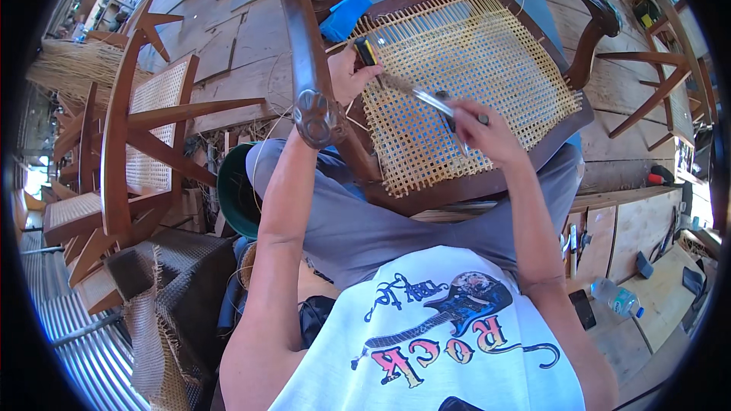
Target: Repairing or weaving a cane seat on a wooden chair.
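Note:
A dark wooden armchair frame (449, 199) stands before me, with a seat panel of woven cane (472, 68) laid across it. Loose cane strands stick out along the panel's edges. At its left edge my left hand (350, 76) is closed around a short tool with a yellow and black handle (367, 52); the tool's tip is hard to see. My right hand (483, 131), over the middle of the cane, grips a tool with a shiny metal shaft (434, 102). That tool's far end is smeared by motion near my left hand, so its kind is unclear.
A blue cloth or pad (345, 17) lies at the panel's far left corner. The carved armrest (311, 106) rises beside my left forearm. A dark green bucket (237, 190) and caned chairs (156, 122) stand left. At right lie a plastic bottle (615, 297) and wooden boards.

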`<state>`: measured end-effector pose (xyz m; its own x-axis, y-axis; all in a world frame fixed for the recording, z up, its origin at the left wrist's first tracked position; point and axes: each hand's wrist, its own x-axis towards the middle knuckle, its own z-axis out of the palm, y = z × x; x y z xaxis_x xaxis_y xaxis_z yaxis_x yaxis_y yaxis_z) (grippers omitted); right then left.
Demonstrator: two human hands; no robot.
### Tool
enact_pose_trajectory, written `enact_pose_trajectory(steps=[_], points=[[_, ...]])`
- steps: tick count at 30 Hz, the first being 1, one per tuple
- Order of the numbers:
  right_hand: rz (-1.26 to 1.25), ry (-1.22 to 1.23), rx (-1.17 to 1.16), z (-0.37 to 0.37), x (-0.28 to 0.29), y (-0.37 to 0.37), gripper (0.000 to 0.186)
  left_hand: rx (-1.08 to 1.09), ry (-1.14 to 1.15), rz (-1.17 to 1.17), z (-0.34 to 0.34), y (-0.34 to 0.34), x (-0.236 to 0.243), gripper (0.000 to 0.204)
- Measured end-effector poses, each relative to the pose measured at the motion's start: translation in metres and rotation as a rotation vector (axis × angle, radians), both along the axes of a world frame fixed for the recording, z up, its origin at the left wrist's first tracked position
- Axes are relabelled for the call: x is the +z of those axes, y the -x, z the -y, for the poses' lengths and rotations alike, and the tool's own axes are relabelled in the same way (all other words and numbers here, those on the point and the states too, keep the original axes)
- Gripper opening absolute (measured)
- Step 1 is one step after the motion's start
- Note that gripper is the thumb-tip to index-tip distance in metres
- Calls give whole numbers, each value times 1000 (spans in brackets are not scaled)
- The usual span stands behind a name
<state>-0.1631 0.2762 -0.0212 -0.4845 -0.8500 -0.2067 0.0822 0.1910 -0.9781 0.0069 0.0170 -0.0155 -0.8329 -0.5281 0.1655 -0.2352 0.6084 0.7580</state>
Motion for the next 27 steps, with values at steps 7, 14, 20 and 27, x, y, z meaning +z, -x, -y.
enact_pose_trajectory(steps=[7,14,20,27], points=[[205,34,-50,-16,6,23,37,11,-223,-167,-4,-3,3,15],[57,-108,160,-18,8,12,37,-4,-99,-49,-12,-4,11,16],[220,59,-138,-16,5,9,38,-23,-213,-103,-16,-3,6,14],[127,-56,49,-35,2,10,38,-53,-299,-226,-3,-4,-3,14]])
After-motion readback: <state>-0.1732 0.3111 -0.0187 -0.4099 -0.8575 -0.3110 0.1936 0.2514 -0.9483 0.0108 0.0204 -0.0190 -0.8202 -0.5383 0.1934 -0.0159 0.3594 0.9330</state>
